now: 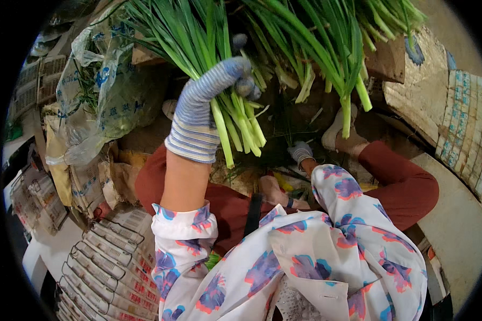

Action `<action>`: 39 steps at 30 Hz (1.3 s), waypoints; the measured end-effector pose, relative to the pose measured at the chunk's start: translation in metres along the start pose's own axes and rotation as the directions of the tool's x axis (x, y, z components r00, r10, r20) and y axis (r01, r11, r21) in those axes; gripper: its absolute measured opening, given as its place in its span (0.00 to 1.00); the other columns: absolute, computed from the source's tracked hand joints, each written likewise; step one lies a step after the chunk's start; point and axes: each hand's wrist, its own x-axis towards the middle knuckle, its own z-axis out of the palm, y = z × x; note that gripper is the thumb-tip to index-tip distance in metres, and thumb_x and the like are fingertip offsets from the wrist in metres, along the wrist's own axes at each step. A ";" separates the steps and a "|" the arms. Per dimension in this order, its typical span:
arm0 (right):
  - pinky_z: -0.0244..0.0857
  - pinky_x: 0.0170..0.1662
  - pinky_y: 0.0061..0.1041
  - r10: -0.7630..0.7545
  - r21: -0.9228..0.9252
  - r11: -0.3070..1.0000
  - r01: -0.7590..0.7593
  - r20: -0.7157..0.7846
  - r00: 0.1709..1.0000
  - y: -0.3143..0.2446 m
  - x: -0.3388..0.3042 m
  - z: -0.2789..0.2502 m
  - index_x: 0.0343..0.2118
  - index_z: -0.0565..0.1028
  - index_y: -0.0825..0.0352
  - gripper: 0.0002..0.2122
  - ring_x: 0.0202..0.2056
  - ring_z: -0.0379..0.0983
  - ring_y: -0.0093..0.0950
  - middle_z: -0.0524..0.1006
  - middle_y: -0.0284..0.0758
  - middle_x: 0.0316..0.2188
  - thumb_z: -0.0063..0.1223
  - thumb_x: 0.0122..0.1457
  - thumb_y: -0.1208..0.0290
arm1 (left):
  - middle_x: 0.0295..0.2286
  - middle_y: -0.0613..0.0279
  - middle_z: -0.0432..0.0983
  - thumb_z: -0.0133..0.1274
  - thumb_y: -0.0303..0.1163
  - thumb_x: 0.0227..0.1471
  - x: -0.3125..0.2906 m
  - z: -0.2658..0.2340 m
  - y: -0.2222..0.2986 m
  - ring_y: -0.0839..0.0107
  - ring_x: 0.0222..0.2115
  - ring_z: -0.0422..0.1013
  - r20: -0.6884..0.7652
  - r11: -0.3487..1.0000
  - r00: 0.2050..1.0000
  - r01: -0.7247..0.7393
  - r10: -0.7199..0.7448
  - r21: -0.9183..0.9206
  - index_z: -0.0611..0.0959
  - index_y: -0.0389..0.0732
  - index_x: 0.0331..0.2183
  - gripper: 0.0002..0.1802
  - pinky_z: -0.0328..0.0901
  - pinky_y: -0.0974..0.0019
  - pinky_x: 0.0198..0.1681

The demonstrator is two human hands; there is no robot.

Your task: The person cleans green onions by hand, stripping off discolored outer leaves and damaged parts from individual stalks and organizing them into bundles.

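Observation:
My left hand [209,101], in a blue and white striped knit glove, is raised in front of me and shut on a bunch of green onions [235,123]. Their pale stalk ends hang below my fingers and the long green leaves fan up past the top of the view. My right hand [301,152], also gloved, is low between my knees among loose green scraps on the ground; whether it holds anything I cannot tell. A second mass of green onions [326,48] hangs in the upper right of the view.
Clear plastic bags with blue print [99,91] and stacked cardboard boxes [112,267] stand at my left. A woven mat [466,123] and a pale board [455,224] lie at my right. My red trousers and sandalled feet [340,134] fill the middle ground.

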 end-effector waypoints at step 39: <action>0.63 0.25 0.34 -0.841 -0.622 0.333 0.709 -0.536 -0.076 -0.168 -0.324 -0.237 0.33 0.71 0.63 0.10 0.23 0.70 0.38 0.72 0.37 0.19 0.51 0.49 0.66 | 0.33 0.55 0.74 0.50 0.26 0.45 -0.032 0.004 -0.011 0.54 0.45 0.66 0.358 0.853 0.917 0.038 0.178 -0.521 0.68 0.37 0.46 0.23 0.60 0.49 0.51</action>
